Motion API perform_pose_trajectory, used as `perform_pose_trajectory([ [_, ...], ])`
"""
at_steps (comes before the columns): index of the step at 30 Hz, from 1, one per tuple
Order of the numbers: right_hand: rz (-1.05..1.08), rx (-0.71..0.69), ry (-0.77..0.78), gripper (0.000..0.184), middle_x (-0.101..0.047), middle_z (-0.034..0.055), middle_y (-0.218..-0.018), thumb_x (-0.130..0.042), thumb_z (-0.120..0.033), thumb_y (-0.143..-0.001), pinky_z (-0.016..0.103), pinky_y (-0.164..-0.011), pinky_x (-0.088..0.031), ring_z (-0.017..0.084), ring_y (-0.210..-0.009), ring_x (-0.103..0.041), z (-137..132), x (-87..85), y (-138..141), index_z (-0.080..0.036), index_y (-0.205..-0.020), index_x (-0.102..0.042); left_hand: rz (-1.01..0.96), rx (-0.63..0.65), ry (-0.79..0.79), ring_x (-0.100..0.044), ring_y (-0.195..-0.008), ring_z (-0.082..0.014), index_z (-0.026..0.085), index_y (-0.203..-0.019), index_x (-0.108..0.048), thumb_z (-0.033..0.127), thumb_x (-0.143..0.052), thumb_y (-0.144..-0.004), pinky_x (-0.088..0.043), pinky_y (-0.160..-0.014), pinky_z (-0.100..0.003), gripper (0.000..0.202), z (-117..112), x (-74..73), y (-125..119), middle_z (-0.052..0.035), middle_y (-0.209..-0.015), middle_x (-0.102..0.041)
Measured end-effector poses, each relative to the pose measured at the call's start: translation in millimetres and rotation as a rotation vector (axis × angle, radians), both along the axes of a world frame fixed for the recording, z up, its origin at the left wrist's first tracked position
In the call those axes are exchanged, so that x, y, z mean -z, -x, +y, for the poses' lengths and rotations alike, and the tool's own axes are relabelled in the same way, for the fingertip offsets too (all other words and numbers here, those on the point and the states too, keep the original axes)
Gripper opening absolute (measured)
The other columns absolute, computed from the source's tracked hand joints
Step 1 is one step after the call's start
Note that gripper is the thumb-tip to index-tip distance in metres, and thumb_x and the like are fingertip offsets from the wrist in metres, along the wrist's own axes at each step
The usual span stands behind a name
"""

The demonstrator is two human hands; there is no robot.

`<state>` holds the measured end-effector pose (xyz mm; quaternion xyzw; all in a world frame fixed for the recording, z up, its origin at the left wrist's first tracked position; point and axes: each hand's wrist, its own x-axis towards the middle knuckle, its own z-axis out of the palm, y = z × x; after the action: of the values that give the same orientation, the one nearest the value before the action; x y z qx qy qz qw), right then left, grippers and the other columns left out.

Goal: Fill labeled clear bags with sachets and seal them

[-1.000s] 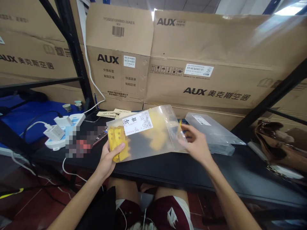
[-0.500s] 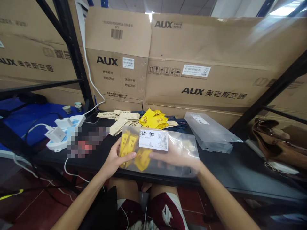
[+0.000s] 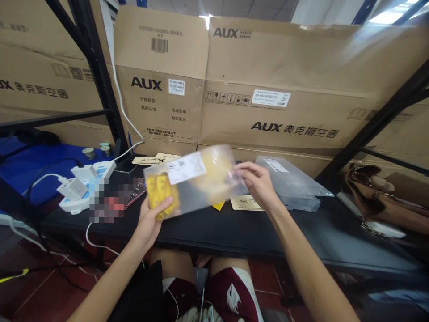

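A translucent plastic bag (image 3: 191, 197) with a white label (image 3: 186, 168) is held up over the black table, tilted with its right end higher. My left hand (image 3: 152, 219) grips its lower left end, the thumb across the front. Yellow packets (image 3: 162, 192) show through the plastic at that end. My right hand (image 3: 256, 181) pinches the bag's right end between thumb and fingers. Behind and below the bag lie beige paper slips (image 3: 157, 158), a single beige slip (image 3: 247, 203) and a yellow corner (image 3: 219, 205); the bag hides most of the pile.
A stack of clear plastic bags (image 3: 295, 181) lies at right, near a brown leather bag (image 3: 378, 197). A white power strip (image 3: 75, 203) with chargers and a phone (image 3: 136, 192) are at left. Large cardboard boxes (image 3: 234, 112) stand behind the black table (image 3: 208, 232).
The bag has been lifted and tilted. My right hand has come out from inside it and now pinches its right end. The yellow packets are gathered at the left end.
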<state>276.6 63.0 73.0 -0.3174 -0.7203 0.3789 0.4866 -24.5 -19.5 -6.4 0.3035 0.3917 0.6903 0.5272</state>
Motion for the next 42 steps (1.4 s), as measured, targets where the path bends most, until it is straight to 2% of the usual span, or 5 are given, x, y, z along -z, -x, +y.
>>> perform_pose_trajectory([
  [2, 0.07, 0.164, -0.12, 0.023, -0.084, 0.0072, -0.109, -0.066, -0.021, -0.089, 0.047, -0.098, -0.067, 0.025, -0.106, -0.08, 12.1, 11.0, -11.9, -0.023, -0.107, -0.08, -0.106, -0.076, -0.005, -0.078, -0.105, -0.0274, 0.023, -0.131, -0.075, 0.032, -0.097, -0.073, -0.072, -0.081, -0.039, 0.062, 1.2, -3.5, 0.1, -0.0082, -0.126, -0.079],
  [7, -0.54, -0.073, -0.346, 0.066, -0.075, 0.0106, -0.142, -0.053, 0.004, -0.065, 0.059, -0.125, -0.047, 0.031, -0.142, -0.063, 13.4, 42.0, -1.5, -0.021, -0.119, -0.082, -0.136, -0.043, -0.012, -0.079, -0.108, -0.0281, 0.024, -0.133, -0.074, 0.031, -0.093, -0.079, -0.072, -0.083, -0.04, 0.058, -0.1, -7.9, 0.5, -0.0073, -0.129, -0.079],
  [17, -0.955, -0.086, -0.369, 0.057, -0.08, 0.0133, -0.125, -0.057, 0.006, -0.069, 0.041, -0.096, -0.062, 0.034, -0.112, -0.075, -1.4, 50.9, 25.8, -0.02, -0.114, -0.081, -0.041, 0.029, 0.007, -0.079, -0.108, -0.0308, 0.02, -0.132, -0.074, 0.031, -0.099, -0.073, -0.072, -0.081, -0.04, 0.065, -1.4, -4.1, -1.9, -0.011, -0.131, -0.078],
  [30, 0.265, 0.312, -0.162, 0.071, -0.069, 0.0058, -0.14, -0.085, -0.023, -0.072, 0.043, -0.088, -0.067, 0.028, -0.12, -0.071, -1.6, 2.7, -51.5, -0.035, -0.14, -0.065, 0.002, 0.023, 0.012, -0.079, -0.106, -0.0311, 0.021, -0.132, -0.075, 0.033, -0.1, -0.07, -0.071, -0.078, -0.038, 0.069, -4.5, -2.7, -2.5, -0.0114, -0.127, -0.079],
  [42, -0.173, -0.116, 0.102, 0.052, -0.083, 0.0072, -0.123, -0.092, -0.042, -0.081, 0.053, -0.105, -0.066, 0.028, -0.112, -0.08, -35.3, 8.5, 35.9, -0.026, -0.128, -0.078, 0.178, 0.166, -0.011, -0.079, -0.111, -0.0344, 0.019, -0.133, -0.072, 0.032, -0.105, -0.061, -0.067, -0.085, -0.036, 0.08, -4.7, 1.5, -2.2, -0.0151, -0.127, -0.08],
])
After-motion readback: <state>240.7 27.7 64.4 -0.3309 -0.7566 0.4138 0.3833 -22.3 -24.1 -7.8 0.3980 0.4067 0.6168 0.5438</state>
